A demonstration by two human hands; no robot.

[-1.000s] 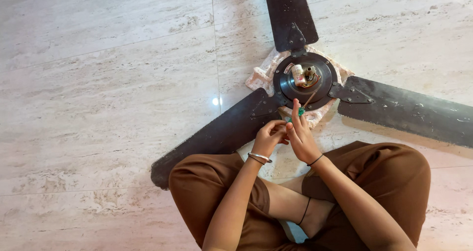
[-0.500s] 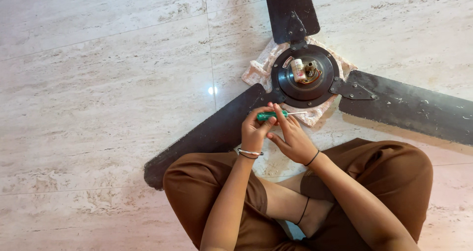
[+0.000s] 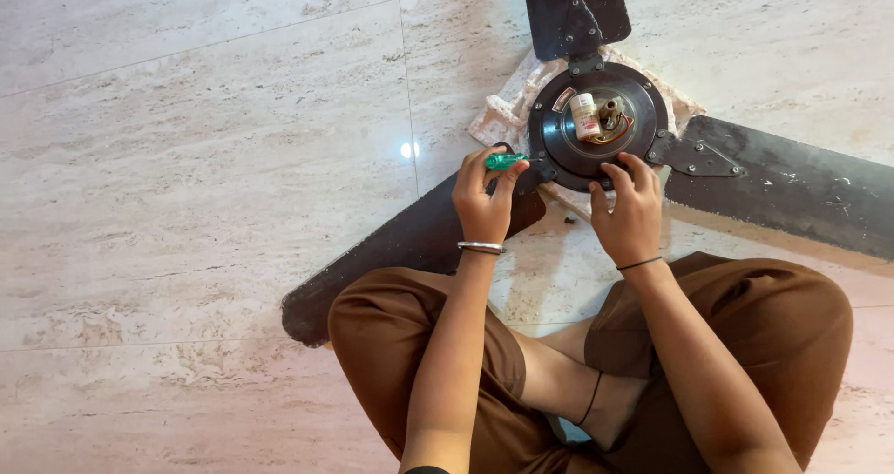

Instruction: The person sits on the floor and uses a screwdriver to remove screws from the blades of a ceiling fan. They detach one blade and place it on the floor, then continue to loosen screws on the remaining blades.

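While L grip [image 3: 482, 197] clamps green screwdriver [image 3: 504, 161], R grip [image 3: 629, 211] rests open on fan hub [image 3: 563, 148].

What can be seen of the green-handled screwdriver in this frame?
The screwdriver has a translucent green handle and a thin metal shaft. It lies roughly level, its tip pointing right at the left edge of the fan's round black motor housing. The left hand holds the handle in its fingers, covering part of it. The right hand rests on the housing's lower rim, apart from the tool.
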